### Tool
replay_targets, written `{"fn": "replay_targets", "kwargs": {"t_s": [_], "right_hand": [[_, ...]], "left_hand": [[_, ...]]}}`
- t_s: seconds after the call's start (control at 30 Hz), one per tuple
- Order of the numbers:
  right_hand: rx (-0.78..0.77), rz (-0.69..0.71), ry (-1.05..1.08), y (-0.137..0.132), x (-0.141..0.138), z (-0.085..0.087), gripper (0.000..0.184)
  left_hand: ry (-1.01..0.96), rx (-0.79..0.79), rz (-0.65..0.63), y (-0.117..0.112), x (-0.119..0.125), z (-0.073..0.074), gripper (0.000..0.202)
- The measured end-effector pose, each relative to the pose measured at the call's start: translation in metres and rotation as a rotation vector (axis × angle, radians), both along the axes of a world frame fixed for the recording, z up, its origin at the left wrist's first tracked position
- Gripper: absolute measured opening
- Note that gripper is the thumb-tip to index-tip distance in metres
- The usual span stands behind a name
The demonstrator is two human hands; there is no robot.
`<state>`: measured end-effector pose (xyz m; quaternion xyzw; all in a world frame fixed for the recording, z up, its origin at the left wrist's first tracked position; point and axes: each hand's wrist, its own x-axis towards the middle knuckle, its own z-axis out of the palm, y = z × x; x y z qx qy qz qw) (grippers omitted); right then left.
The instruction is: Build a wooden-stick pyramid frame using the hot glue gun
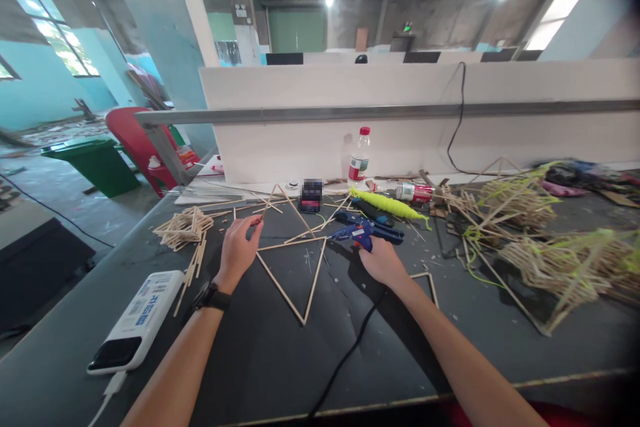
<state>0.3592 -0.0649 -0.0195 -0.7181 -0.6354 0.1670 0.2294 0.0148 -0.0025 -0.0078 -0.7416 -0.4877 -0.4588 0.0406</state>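
Note:
My left hand is closed in a pinch on a thin wooden stick that rises from its fingertips, just left of a flat triangle of glued sticks on the dark table. My right hand grips the handle of a blue glue gun, whose nozzle points left towards the top edge of the triangle. A black cord runs from the gun towards the near table edge. A black watch sits on my left wrist.
A white power bank with a phone lies at the near left. A heap of loose sticks sits at the left. Finished stick frames with green yarn crowd the right. Bottles, a neon green yarn roll and a white partition stand behind.

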Motion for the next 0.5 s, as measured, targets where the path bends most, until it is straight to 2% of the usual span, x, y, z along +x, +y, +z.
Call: {"fn": "replay_targets", "kwargs": {"t_s": [0.17, 0.3, 0.5], "right_hand": [[0.013, -0.021, 0.014, -0.0018, 0.0005, 0.0012, 0.022], [0.026, -0.093, 0.043, -0.0041, 0.0008, 0.0024, 0.021], [0.076, -0.204, 0.092, -0.0089, -0.0021, 0.0073, 0.037]], "left_hand": [[0.004, 0.007, 0.002, 0.0007, 0.0013, -0.0012, 0.022], [0.006, 0.012, 0.002, 0.0009, 0.0006, -0.0014, 0.022], [0.011, 0.015, 0.006, 0.0002, 0.0007, -0.0004, 0.021]]}}
